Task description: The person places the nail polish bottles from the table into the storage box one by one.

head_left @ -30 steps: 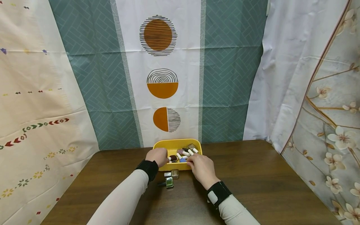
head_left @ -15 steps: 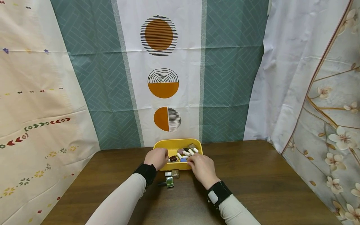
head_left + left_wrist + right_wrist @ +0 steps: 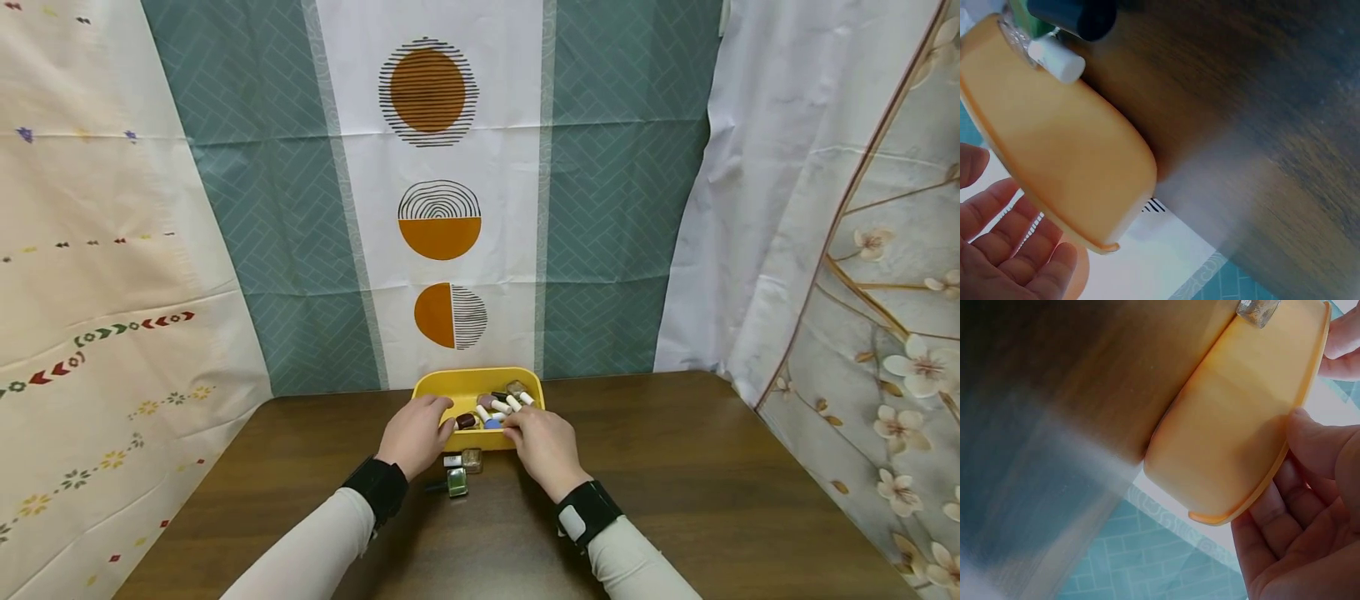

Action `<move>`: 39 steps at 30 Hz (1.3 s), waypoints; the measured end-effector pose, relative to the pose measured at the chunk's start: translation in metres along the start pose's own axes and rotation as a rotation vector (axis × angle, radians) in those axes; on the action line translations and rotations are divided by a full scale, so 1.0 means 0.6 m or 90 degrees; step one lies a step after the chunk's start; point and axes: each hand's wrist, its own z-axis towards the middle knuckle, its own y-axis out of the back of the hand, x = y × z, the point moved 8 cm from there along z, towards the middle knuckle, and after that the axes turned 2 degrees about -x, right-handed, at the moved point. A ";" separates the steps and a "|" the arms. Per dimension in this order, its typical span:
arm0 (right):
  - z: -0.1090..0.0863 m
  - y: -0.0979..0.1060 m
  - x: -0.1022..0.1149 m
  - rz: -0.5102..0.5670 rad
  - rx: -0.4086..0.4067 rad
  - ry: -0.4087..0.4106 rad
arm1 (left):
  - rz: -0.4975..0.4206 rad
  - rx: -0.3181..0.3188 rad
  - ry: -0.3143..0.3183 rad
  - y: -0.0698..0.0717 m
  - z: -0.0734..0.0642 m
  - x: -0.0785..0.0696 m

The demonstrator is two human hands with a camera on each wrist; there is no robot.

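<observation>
A yellow plastic bin [image 3: 483, 442] stands on the table, with several nail polish bottles inside, among them a dark red one [image 3: 466, 421] and a blue one [image 3: 492, 423]. At its left end is my left hand [image 3: 415, 437], thumb and fingers apart around the rim; in the left wrist view the fingers [image 3: 1019, 234] are loose and hold nothing. My right hand [image 3: 546, 446] grips the bin's right rim. In the right wrist view its thumb [image 3: 1313, 440] presses the rim from outside, while the other fingers reach over the far side.
Before the bin's front wall lie a gold glitter nail polish [image 3: 472, 460] with a white cap and a green nail polish [image 3: 457, 482] with a black cap. Patterned curtains [image 3: 603, 250] hang right behind the brown table [image 3: 637, 483] and along both sides.
My left hand has uncurled beside the dark red nail polish and drawn slightly back toward the bin's left end. The right hand keeps its place on the rim.
</observation>
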 end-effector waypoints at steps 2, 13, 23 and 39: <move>-0.001 0.001 -0.001 0.002 -0.004 0.002 | 0.001 -0.001 -0.006 0.004 -0.004 -0.006; 0.004 -0.005 -0.006 0.003 0.018 -0.017 | -0.004 -0.027 -0.040 0.029 -0.038 -0.029; 0.001 -0.001 -0.004 0.003 0.006 -0.007 | 0.003 -0.047 -0.093 0.043 -0.076 -0.054; 0.003 -0.002 -0.004 0.002 0.020 -0.014 | 0.018 -0.042 -0.138 0.039 -0.137 -0.058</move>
